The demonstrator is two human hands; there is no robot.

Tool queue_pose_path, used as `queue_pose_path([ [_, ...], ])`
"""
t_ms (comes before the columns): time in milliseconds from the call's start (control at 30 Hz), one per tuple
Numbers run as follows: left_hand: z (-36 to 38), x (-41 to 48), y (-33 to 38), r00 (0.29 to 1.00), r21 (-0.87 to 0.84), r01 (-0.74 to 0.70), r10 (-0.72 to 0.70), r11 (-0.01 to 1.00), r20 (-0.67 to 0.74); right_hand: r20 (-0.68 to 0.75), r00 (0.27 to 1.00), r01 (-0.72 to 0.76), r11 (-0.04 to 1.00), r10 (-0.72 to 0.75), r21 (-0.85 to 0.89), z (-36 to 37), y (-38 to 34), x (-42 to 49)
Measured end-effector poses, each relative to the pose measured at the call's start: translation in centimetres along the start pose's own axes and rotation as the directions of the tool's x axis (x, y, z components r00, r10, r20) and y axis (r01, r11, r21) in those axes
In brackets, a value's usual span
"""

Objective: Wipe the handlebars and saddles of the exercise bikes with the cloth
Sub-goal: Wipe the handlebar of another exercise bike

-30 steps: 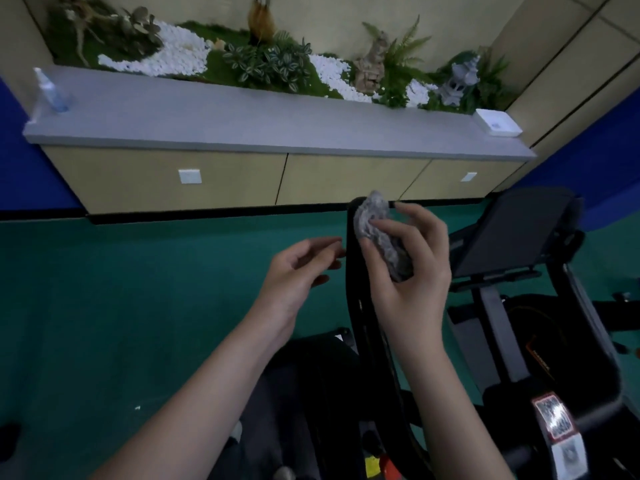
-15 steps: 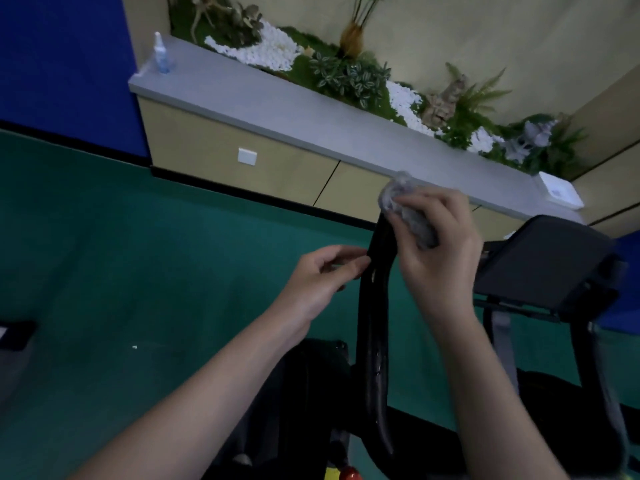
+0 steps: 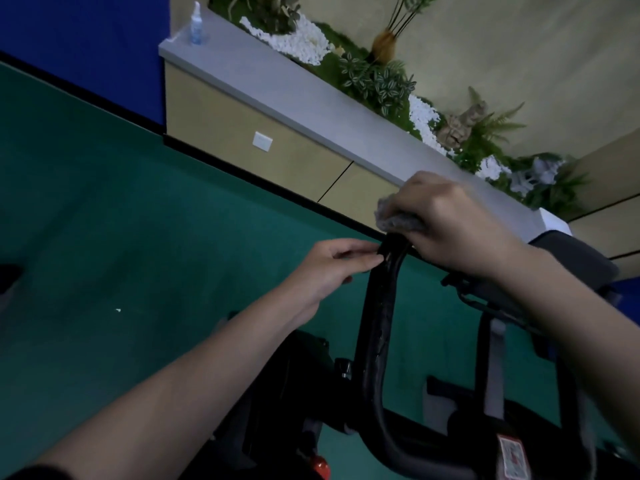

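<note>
A black curved handlebar [image 3: 375, 327] of an exercise bike rises from the lower middle of the head view. My right hand [image 3: 453, 226] grips a crumpled grey cloth [image 3: 391, 220] and presses it over the handlebar's top end. My left hand [image 3: 332, 268] is just left of that end, its fingertips pinching the bar below the cloth. A dark tablet holder [image 3: 581, 265] of the bike sits to the right, partly hidden by my right forearm. No saddle is in view.
A long cabinet with a grey top [image 3: 311, 95] runs along the wall, with a spray bottle [image 3: 196, 24] at its left end, plants and white pebbles [image 3: 301, 36] behind. Green floor [image 3: 138, 237] spreads to the left. A red knob [image 3: 320, 467] sits low on the bike frame.
The view has tilted and swung left. My right hand has turned over onto the handlebar's top with the cloth under it. My left hand has closed in and now pinches the bar.
</note>
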State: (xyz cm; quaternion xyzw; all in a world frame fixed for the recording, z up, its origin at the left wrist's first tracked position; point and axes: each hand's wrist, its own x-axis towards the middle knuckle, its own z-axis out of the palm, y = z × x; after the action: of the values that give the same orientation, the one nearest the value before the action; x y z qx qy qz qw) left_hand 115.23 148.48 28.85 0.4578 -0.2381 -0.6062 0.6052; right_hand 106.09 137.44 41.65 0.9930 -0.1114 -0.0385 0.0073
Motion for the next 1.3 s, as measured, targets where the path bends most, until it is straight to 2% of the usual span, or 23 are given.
queue_pose_path([
  [100, 0.0, 0.1, -0.5, 1.0, -0.059, 0.018, -0.018, 0.998, 0.002, 0.131, 0.991, 0.033, 0.999, -0.036, 0.026, -1.1, 0.1, 1.1],
  [233, -0.3, 0.3, -1.0, 0.998, -0.116, 0.05, -0.046, 0.992, 0.037, 0.109, 0.994, 0.025, 0.997, -0.017, -0.077, -2.5, 0.9, 3.0],
  [367, -0.3, 0.7, -1.4, 0.996, -0.141, 0.081, -0.075, 0.987, 0.045, 0.316, 0.948, 0.075, 0.991, -0.036, -0.113, -2.2, 0.3, 3.8],
  [467, -0.3, 0.9, -1.8, 0.995, -0.151, 0.092, -0.084, 0.984, 0.062, 0.46, 0.888, 0.011, 0.998, 0.02, -0.066, -2.6, 0.1, 4.7],
  [533, -0.3, 0.9, -2.0, 0.993, -0.161, 0.103, -0.092, 0.982, 0.077, 0.479, 0.875, -0.039, 0.997, 0.067, -0.067, -3.2, 0.5, 5.4],
  [633, -0.5, 1.2, -2.2, 0.991, -0.18, 0.114, -0.099, 0.977, 0.089, 0.429, 0.898, -0.046, 0.99, 0.1, -0.134, -3.6, 1.3, 6.3],
  [700, -0.4, 1.3, -2.3, 0.991, -0.194, 0.116, -0.101, 0.974, 0.086, 0.495, 0.863, -0.03, 0.987, 0.105, -0.157, -3.1, 0.8, 6.5],
  [800, -0.4, 1.6, -2.3, 0.991, -0.21, 0.125, -0.112, 0.97, 0.074, 0.616, 0.787, 0.044, 0.993, 0.035, -0.112, -1.4, -0.8, 6.4],
  [867, -0.4, 1.7, -2.2, 0.991, -0.208, 0.124, -0.11, 0.97, 0.077, 0.619, 0.785, 0.055, 0.991, 0.034, -0.124, -1.4, -0.7, 6.6],
  [967, -0.6, 1.6, -2.1, 0.99, -0.185, 0.119, -0.103, 0.975, 0.092, 0.494, 0.864, -0.039, 0.991, 0.096, -0.124, -2.6, 0.8, 6.3],
  [1033, -0.5, 1.6, -2.0, 0.991, -0.185, 0.118, -0.104, 0.976, 0.083, 0.366, 0.928, -0.037, 0.995, 0.067, -0.089, -2.3, 1.0, 4.9],
  [1133, -0.3, 1.6, -1.9, 0.993, -0.198, 0.109, -0.096, 0.974, 0.075, 0.069, 0.997, -0.026, 0.999, 0.024, 0.024, -0.1, -0.2, 1.0],
  [1200, -0.3, 1.7, -1.9, 0.993, -0.196, 0.101, -0.086, 0.975, 0.081, -0.232, 0.966, -0.1, 0.993, 0.113, 0.064, 2.3, -1.1, -1.6],
  [1267, -0.2, 1.7, -1.9, 0.994, -0.202, 0.089, -0.074, 0.975, 0.082, -0.469, 0.836, -0.246, 0.959, 0.284, 0.143, 4.9, -2.5, -3.2],
  [1300, -0.2, 1.7, -1.9, 0.994, -0.21, 0.086, -0.07, 0.974, 0.082, -0.531, 0.763, -0.306, 0.929, 0.37, 0.207, 6.1, -3.5, -3.8],
])
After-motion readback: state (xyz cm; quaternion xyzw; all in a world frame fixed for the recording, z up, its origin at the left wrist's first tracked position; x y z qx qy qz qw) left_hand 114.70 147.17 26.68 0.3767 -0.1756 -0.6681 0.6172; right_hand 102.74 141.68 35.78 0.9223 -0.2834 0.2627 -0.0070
